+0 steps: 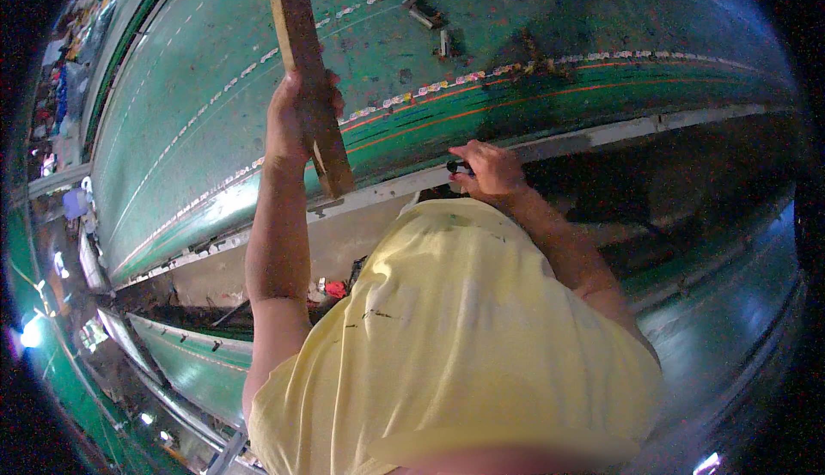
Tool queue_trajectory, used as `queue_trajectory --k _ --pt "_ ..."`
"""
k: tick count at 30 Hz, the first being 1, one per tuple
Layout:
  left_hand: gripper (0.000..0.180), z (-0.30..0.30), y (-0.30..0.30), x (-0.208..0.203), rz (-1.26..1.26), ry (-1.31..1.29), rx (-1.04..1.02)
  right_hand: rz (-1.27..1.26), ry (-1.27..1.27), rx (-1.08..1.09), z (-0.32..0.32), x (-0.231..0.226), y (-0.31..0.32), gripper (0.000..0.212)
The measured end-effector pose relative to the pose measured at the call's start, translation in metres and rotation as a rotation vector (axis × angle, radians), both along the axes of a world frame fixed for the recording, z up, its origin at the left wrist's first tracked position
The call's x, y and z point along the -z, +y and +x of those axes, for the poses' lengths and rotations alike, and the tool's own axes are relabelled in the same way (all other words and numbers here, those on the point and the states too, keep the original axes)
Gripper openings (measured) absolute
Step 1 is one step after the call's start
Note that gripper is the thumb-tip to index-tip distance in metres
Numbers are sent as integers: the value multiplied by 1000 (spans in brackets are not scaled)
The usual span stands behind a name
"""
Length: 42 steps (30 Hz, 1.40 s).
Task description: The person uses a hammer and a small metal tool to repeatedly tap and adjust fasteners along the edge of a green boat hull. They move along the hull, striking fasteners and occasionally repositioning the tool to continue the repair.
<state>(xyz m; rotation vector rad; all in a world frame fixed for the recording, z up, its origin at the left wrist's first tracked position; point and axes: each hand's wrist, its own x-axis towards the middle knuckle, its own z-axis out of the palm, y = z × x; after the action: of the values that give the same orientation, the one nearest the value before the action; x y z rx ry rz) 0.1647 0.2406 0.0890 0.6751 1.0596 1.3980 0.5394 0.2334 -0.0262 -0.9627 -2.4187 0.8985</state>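
grey blocks (424, 17) right of bar (316, 107) in left hand (287, 121)

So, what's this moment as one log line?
left hand: grips long brown bar | right hand: curled at small black part | green table: ahead of person

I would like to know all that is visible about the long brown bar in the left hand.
The bar is long, straight and flat-sided, apparently wooden, with a pale tan narrow side and darker brown broad face. The left hand grips it. It extends over the green surface, near end overlapping the pale rim in view, far end out of frame. Contact with the surface is unclear.
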Motion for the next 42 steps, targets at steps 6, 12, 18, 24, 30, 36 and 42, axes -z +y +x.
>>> queue_trajectory --k 6,12,18,24,30,36,42 --pt "52 8 -22 -13 -123 359 44 -2 -9 95 -16 0 -12 31" --pt "46 9 -41 51 9 949 160 53 65 228 -32 6 -31 31" --pt "54 49 -69 38 -104 1600 468 -234 439 483 -15 43 -42 29" --pt "40 81 -95 66 -58 1520 627 -191 529 841 83 14 -33 30" --pt "52 89 -116 86 70 1578 527 -287 384 945 108 2 -64 35" --pt "52 60 -128 88 40 1592 565 -250 402 856 90 8 -74 36" --pt "47 53 -128 91 9 1522 530 -219 301 747 62 -8 -55 38"
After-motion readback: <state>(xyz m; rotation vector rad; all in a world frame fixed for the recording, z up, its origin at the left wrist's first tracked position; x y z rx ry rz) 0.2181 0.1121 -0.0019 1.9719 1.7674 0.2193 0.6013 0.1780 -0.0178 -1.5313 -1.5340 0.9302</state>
